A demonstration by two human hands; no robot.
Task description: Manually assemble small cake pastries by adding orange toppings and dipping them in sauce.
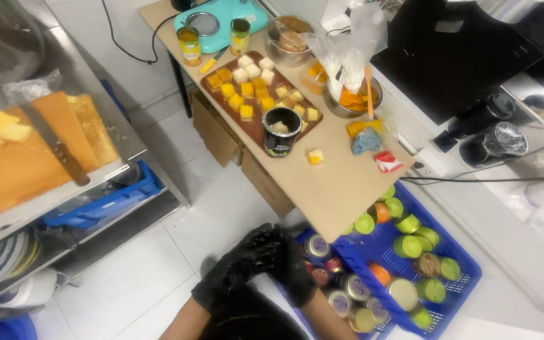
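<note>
White floor, gloved hands [266, 264] beside crate edge [347, 258]

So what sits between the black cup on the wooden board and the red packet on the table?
In the head view, one loose yellow-and-white cake cube lies on the bare tabletop between the black cup and the red packet; a blue cloth sits just above that line.
</note>
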